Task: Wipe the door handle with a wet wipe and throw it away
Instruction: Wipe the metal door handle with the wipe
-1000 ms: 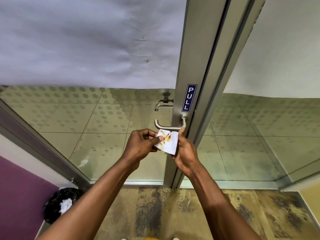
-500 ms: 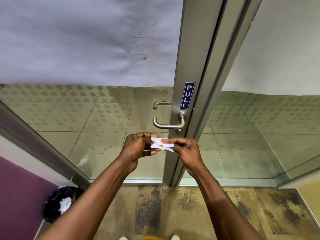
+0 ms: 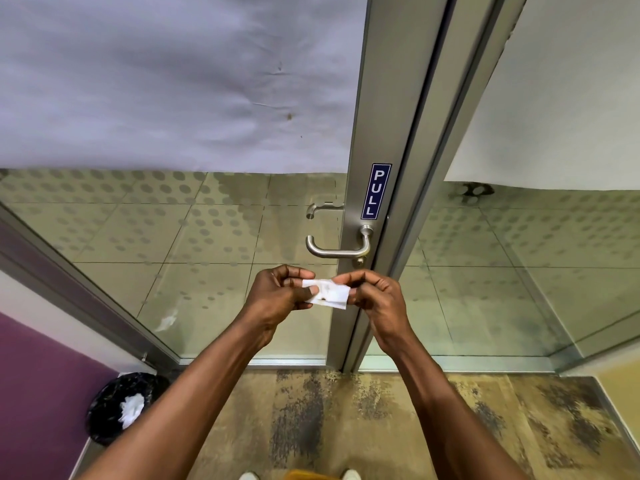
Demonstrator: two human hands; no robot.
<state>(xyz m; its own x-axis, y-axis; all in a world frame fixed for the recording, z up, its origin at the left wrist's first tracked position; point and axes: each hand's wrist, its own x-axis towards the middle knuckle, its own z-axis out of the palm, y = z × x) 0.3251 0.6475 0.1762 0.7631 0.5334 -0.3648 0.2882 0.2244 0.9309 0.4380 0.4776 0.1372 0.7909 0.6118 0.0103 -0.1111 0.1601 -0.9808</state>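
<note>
A steel lever door handle (image 3: 334, 250) sticks out from the grey door frame, under a blue PULL label (image 3: 375, 190). Just below it I hold a small white wet wipe (image 3: 328, 294), folded into a flat strip with a brownish stain on it. My left hand (image 3: 277, 295) pinches its left end and my right hand (image 3: 375, 296) pinches its right end. Neither hand touches the handle. A bin with a black liner (image 3: 114, 408) stands on the floor at lower left, with white crumpled paper inside.
The glass door panel (image 3: 173, 271) is to the left of the frame, with white paper covering its upper part. A second glass panel (image 3: 519, 271) is on the right. A purple wall (image 3: 38, 393) runs along the left. The tips of my shoes (image 3: 249, 475) show on the mottled floor.
The wipe, spread open with yellow stains a second ago, has been folded into a narrow strip. Both hands have dropped slightly below the handle and stayed on the wipe.
</note>
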